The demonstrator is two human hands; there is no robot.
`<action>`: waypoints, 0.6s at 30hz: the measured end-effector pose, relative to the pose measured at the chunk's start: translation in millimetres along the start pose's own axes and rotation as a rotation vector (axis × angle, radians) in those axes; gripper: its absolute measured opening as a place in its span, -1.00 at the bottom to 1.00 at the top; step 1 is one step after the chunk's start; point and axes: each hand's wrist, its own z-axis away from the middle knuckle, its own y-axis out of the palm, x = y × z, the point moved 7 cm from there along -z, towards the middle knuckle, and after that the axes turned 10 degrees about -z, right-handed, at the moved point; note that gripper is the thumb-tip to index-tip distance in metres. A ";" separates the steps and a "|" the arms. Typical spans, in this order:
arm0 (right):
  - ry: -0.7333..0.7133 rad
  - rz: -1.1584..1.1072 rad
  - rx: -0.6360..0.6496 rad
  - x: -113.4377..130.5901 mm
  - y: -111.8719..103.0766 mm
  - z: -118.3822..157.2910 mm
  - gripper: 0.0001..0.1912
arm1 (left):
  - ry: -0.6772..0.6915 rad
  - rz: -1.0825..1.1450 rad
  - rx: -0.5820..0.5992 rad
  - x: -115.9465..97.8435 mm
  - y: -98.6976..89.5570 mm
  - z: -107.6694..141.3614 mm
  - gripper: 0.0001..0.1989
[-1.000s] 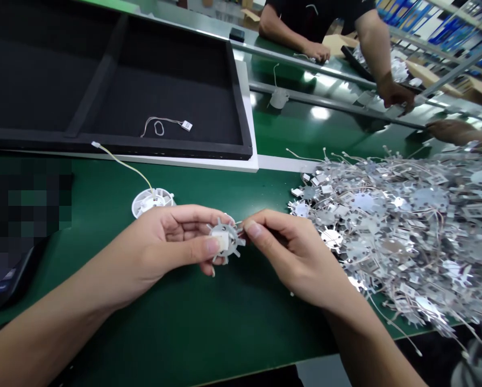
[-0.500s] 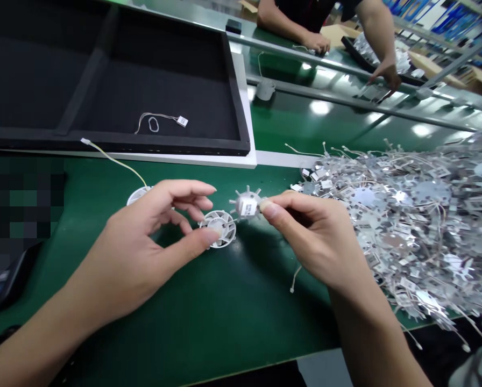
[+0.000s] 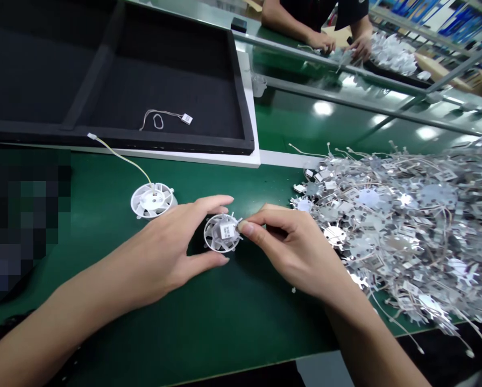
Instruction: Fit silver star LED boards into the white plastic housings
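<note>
My right hand (image 3: 293,244) pinches the edge of a small silvery spoked metal plate (image 3: 235,234) with a white printed label (image 3: 227,231). The plate lies over a white round spoked plastic housing (image 3: 212,246), covering much of it. Around the housing's left side curves my left hand (image 3: 176,244), thumb below and fingers above, spread apart. Whether its hidden fingers touch the rim I cannot tell. Behind my left hand rests a second white round housing (image 3: 152,201), a yellowish-white cable running from it up to the tray edge.
A heap of silvery metal plates with cables (image 3: 406,215) fills the right of the green table (image 3: 208,328). At the back left stands a black divided tray (image 3: 192,70) holding a small labelled piece with a cable (image 3: 186,119). Across a metal rail, another person's hands (image 3: 360,47) work.
The plate in my right hand has moved left and down onto the housing. My left thumb has come off the housing's middle. The other person's right-side arm has drawn back.
</note>
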 end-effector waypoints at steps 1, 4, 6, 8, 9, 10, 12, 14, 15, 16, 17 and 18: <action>0.002 0.002 0.006 -0.1 0.7 0.1 -0.75 | -0.002 0.006 -0.004 -0.4 -1.0 -0.6 -0.35; 0.021 0.001 0.023 -2.1 3.3 0.3 -0.75 | 0.020 0.002 -0.035 -2.7 -3.1 -3.2 -0.43; 0.035 0.009 0.031 -4.0 5.1 0.8 -0.76 | 0.055 -0.013 -0.050 -4.5 -3.7 -4.7 -0.52; 0.053 0.029 0.027 -6.0 5.7 1.1 -0.80 | 0.083 -0.020 -0.058 -5.4 -4.4 -5.5 -0.57; 0.061 0.041 0.020 -6.9 5.6 1.1 -0.83 | 0.092 -0.020 -0.056 -5.5 -4.7 -5.7 -0.60; 0.069 0.054 0.014 -7.7 5.5 1.1 -0.86 | 0.101 -0.020 -0.050 -5.7 -4.8 -5.7 -0.61; 0.068 0.072 0.010 -7.9 5.5 0.8 -0.89 | 0.113 -0.020 -0.036 -6.5 -5.2 -5.6 -0.64; 0.054 0.079 0.021 -7.0 6.4 0.6 -0.87 | 0.111 -0.024 -0.029 -7.1 -6.1 -5.4 -0.66; 0.044 0.080 0.025 -6.3 6.7 0.5 -0.87 | 0.106 -0.025 -0.029 -7.3 -6.8 -5.5 -0.66; 0.033 0.082 0.026 -5.6 6.8 0.6 -0.87 | 0.096 -0.024 -0.029 -7.2 -7.6 -5.7 -0.65; 0.026 0.084 0.025 -5.1 6.9 0.6 -0.88 | 0.082 -0.019 -0.026 -6.9 -8.2 -6.0 -0.64; 0.020 0.085 0.024 -4.9 7.0 0.7 -0.88 | 0.063 -0.011 -0.017 -6.1 -8.5 -6.4 -0.63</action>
